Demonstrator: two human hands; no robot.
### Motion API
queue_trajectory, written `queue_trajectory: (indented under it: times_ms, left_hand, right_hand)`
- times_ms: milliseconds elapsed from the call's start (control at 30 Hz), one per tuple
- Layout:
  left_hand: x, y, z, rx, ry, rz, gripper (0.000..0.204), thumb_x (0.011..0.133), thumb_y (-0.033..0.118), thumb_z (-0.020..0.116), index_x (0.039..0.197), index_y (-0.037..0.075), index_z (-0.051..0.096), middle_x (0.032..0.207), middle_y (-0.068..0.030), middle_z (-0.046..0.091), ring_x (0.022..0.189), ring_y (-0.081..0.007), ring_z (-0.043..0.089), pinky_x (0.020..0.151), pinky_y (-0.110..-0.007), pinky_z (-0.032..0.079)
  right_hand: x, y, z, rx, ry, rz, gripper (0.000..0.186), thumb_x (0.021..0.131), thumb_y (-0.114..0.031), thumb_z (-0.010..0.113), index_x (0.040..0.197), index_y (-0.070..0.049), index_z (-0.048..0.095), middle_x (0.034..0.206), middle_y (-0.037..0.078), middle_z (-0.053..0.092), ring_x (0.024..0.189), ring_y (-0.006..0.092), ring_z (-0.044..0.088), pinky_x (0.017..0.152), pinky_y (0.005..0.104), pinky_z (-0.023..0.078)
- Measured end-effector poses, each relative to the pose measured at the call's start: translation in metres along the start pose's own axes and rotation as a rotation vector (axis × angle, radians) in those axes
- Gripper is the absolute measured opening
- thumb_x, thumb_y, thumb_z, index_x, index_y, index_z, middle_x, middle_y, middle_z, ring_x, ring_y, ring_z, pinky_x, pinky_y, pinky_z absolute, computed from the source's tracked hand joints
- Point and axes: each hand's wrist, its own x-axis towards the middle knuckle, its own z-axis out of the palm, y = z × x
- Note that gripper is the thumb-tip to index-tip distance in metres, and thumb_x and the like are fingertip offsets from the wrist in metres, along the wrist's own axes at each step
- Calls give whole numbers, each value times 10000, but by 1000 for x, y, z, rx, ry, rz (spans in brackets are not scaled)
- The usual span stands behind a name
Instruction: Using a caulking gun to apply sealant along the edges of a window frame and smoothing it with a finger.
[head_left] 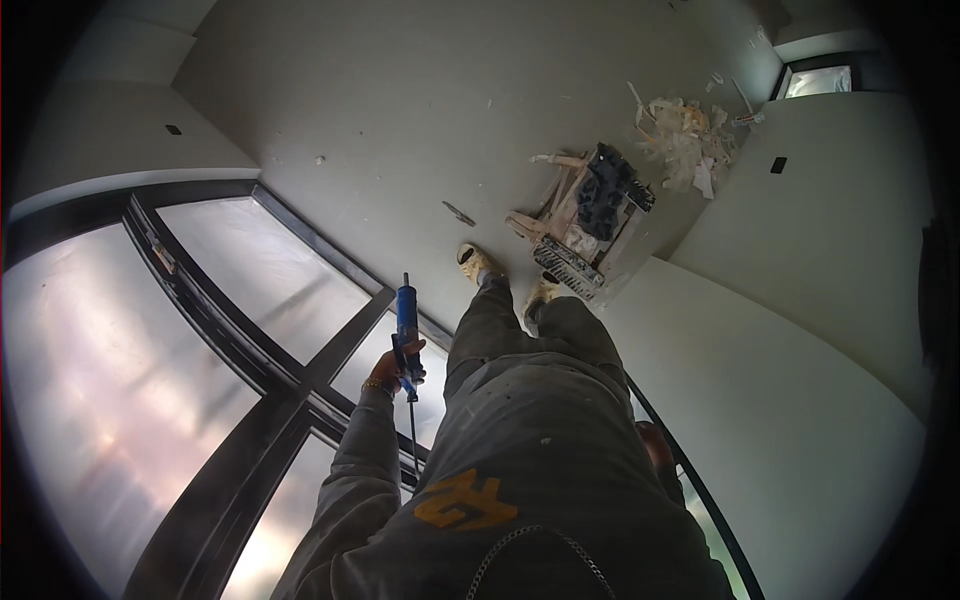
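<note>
My left hand (392, 372) is wrapped round the grip of a blue caulking gun (406, 312). The gun's nozzle points away from me, and its thin plunger rod runs back beside my left sleeve. Close by on the left are the dark-framed window panes. My right hand (655, 441) hangs by my right hip, partly hidden by my body, and its fingers cannot be made out.
Ahead to the right stands a worn wooden stool (563, 196) with a dark cloth (604, 190) on it. Beyond it lies a heap of torn tape and paper (690, 140). A small thin object (459, 212) rests on the floor. Dark window frames (300, 390) line my left; a pale wall (780, 350) rises on the right.
</note>
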Motion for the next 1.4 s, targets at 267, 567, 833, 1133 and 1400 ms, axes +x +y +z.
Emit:
queue_trajectory:
  times_ms: [267,567,833,1133,1400]
  left_hand:
    - [0,-14,-22,60,-57,-10,519,739,430,855,943,42,579,722,-63,574,577,-221,633,525,-388,546]
    - [-11,-25,-34,-52,-70,18,492,743,400,861,946,54,576,714,-48,547,561,-214,626,512,-376,544]
    - [-11,1,-46,57,-45,21,449,743,393,863,890,86,571,694,-38,532,553,-224,618,511,-386,529]
    - [-22,35,-51,-61,0,219,527,763,425,830,1021,73,534,740,-94,605,601,-239,652,595,-423,589]
    - [-48,11,-54,-125,46,230,576,744,406,841,1062,31,540,775,-96,591,620,-239,645,567,-392,573]
  right_hand:
    - [-6,-79,-18,436,176,-141,473,941,-327,533,1308,-29,552,1221,155,663,1068,322,671,853,492,553]
    - [-15,-138,-36,324,160,-309,489,956,-352,518,1316,-23,543,1261,171,642,1110,337,646,894,497,526]
    - [-19,-131,-9,454,180,-332,499,972,-344,497,1344,-13,516,1295,189,622,1154,355,631,899,496,531]
    - [58,-58,23,283,-81,-168,478,963,-332,515,1324,-20,545,1286,188,621,1128,364,628,894,555,517]
    - [58,-249,-33,262,75,-420,487,961,-341,494,1325,-22,544,1270,190,632,1142,380,624,935,542,505]
